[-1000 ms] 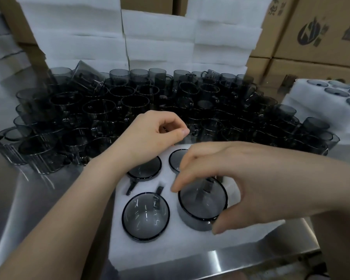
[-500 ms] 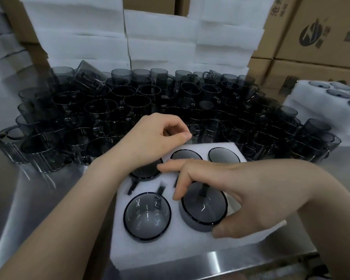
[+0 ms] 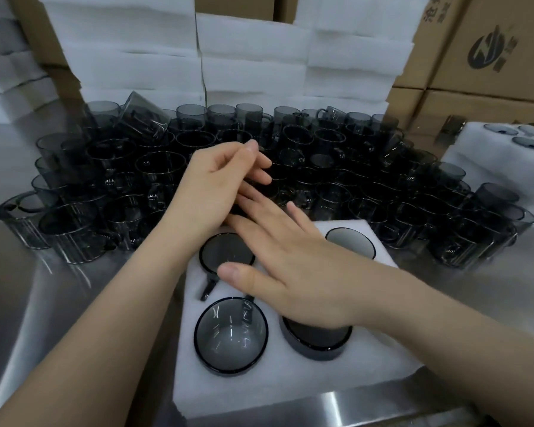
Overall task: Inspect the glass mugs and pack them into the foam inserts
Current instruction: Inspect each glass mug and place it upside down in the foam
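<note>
- Head view: the foam insert (image 3: 290,389) on the steel table (image 3: 28,318) holds at least four seated glass mugs (image 3: 231,334). Many loose mugs (image 3: 383,180) behind it remain to be packed.
- The right hand (image 3: 290,278) is flat above the insert, fingers straight, grasping nothing. The left hand (image 3: 216,186) is relaxed and empty near the loose mugs.

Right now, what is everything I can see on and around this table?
Steel table: one, silver, under everything.
Foam insert: one, white, at the near table edge.
Packed mugs: four visible, smoky grey, in the insert's holes; more may be hidden.
Loose mugs: dozens, smoky grey, crowded behind the insert.
Second insert: one, white, far right, holding mugs.
Foam stacks: several, white, along the back.
Cardboard boxes: several, brown, behind the foam and at the right.
Left hand: one, open, over the loose mugs.
Right hand: one, open and flat, over the foam insert.
</note>
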